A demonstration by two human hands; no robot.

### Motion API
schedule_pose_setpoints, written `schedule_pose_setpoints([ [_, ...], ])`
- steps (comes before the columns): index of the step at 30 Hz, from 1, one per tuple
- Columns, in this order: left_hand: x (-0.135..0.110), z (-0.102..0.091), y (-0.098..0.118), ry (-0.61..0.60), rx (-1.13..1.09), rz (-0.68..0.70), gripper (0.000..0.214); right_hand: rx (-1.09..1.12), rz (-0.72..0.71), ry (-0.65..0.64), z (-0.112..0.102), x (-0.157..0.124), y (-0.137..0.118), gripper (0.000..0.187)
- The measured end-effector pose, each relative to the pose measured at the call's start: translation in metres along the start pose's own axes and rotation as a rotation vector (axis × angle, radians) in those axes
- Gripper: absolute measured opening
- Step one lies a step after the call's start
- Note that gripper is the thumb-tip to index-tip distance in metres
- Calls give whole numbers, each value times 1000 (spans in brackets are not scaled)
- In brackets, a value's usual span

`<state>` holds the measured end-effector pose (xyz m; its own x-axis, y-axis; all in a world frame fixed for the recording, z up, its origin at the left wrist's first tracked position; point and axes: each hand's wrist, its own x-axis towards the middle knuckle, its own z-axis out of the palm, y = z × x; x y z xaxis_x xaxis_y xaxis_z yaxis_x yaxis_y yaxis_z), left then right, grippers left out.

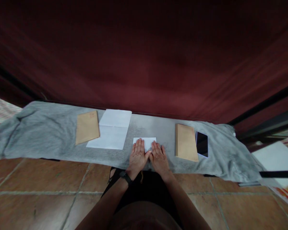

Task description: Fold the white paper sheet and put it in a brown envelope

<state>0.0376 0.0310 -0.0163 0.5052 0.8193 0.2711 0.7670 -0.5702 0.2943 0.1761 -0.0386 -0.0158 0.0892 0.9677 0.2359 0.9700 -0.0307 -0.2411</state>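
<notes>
A small folded sheet of white paper [147, 142] lies on the grey cloth in front of me. My left hand [137, 156] rests flat on its left part, fingers stretched out. On the right part lies my right hand [158, 156], also flat with its fingers extended. The thumbs meet or nearly meet at the paper's near side, and the hands hide its lower part. Left of them is a larger creased white sheet [112, 134], with a brown envelope [87, 126] overlapping its left edge. To the right sits a stack of brown envelopes [186, 142].
Grey cloth [55, 127] covers the long narrow surface, wrinkled at both ends. A phone [202, 144] lies right of the envelope stack. A dark red panel [144, 70] rises along the far edge. Below is a tiled floor [45, 182]; a white sheet-like object [278, 158] is at far right.
</notes>
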Motion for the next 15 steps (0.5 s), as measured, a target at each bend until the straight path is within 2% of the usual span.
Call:
schedule_pose_setpoints([
  [8, -8, -2, -17, 40, 1, -94, 70, -25, 88, 53, 0, -3, 2, 52],
  [15, -16, -5, -24, 79, 14, -119, 71, -37, 117, 86, 2, -5, 4, 53],
])
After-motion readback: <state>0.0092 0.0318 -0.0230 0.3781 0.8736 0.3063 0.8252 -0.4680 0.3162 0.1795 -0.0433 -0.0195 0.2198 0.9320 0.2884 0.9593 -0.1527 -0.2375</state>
